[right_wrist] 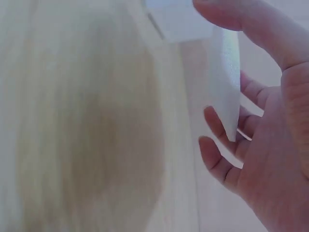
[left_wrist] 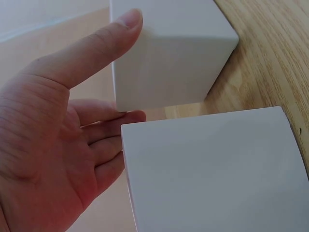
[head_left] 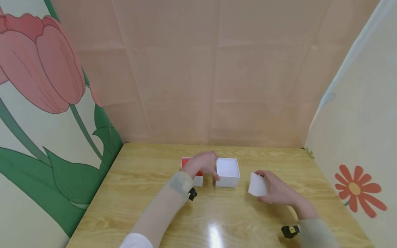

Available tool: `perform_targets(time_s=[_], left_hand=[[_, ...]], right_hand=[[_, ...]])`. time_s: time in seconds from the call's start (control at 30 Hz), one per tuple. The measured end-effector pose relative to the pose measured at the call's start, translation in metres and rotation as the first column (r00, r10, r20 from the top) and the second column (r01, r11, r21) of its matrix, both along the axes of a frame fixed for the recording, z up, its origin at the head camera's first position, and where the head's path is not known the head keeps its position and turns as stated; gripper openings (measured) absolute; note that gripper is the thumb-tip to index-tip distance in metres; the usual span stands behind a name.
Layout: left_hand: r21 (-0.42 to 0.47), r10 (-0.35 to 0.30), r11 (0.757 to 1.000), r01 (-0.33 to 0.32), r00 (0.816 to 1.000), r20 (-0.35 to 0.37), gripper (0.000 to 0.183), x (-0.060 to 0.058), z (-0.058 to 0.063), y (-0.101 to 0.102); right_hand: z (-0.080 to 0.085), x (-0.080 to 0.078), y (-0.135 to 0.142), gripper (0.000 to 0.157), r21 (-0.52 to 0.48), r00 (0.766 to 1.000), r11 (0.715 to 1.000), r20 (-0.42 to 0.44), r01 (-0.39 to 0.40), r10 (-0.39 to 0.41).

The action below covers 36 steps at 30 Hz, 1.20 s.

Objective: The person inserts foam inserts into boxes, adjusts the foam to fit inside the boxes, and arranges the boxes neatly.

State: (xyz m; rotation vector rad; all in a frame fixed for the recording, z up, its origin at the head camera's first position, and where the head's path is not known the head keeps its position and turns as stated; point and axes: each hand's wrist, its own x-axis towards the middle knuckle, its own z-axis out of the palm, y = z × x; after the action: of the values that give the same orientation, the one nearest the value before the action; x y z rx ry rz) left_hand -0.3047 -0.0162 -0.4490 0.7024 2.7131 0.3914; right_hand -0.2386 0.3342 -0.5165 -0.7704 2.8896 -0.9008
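My left hand (head_left: 204,162) reaches over a white box with a red interior (head_left: 186,162) to an open white box (head_left: 227,182) beside it. In the left wrist view, the thumb lies against a wall of the open white box (left_wrist: 169,72) and the fingers curl at its other side. The side of the second box (left_wrist: 212,174) fills the lower right there. My right hand (head_left: 277,188) holds a thin white sheet (head_left: 257,185) on edge above the table, to the right of both boxes. The right wrist view shows the sheet (right_wrist: 227,87) nearly edge-on between thumb and fingers.
The boxes stand side by side on a wood-grain table (head_left: 149,182). A plain pinkish cloth (head_left: 173,86) hangs behind it. Printed panels flank the table, with a tulip (head_left: 40,65) at left and a red flower (head_left: 355,188) at right.
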Motion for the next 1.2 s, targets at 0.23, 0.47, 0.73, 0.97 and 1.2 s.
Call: perform_targets(time_s=[0.23,0.47,0.73,0.97,1.2], left_hand=[[0.001,-0.011,1.0,0.011,1.0,-0.004,0.1,0.005,-0.001,-0.002],[0.001,-0.019,1.0,0.019,1.0,-0.009,0.102,0.006,-0.004,-0.003],[-0.01,-0.013,1.0,0.013,1.0,-0.028,0.101,0.007,-0.002,-0.002],[0.004,-0.017,1.0,0.017,0.999,-0.038,0.096,0.009,0.001,-0.002],[0.029,-0.009,1.0,0.009,1.0,-0.03,0.096,0.01,0.001,-0.003]], right_hand=[[0.009,-0.012,-0.031,0.095,-0.062,0.995,0.998,-0.102,-0.029,0.023],[0.021,-0.02,-0.051,0.097,-0.086,0.995,0.996,-0.099,-0.013,0.005],[0.03,-0.029,-0.067,0.097,-0.057,0.996,0.998,-0.083,-0.027,0.022],[0.033,-0.037,-0.081,0.095,-0.025,0.994,0.997,-0.081,-0.074,0.072],[0.038,-0.04,-0.091,0.097,0.03,0.996,0.997,-0.058,-0.072,0.074]])
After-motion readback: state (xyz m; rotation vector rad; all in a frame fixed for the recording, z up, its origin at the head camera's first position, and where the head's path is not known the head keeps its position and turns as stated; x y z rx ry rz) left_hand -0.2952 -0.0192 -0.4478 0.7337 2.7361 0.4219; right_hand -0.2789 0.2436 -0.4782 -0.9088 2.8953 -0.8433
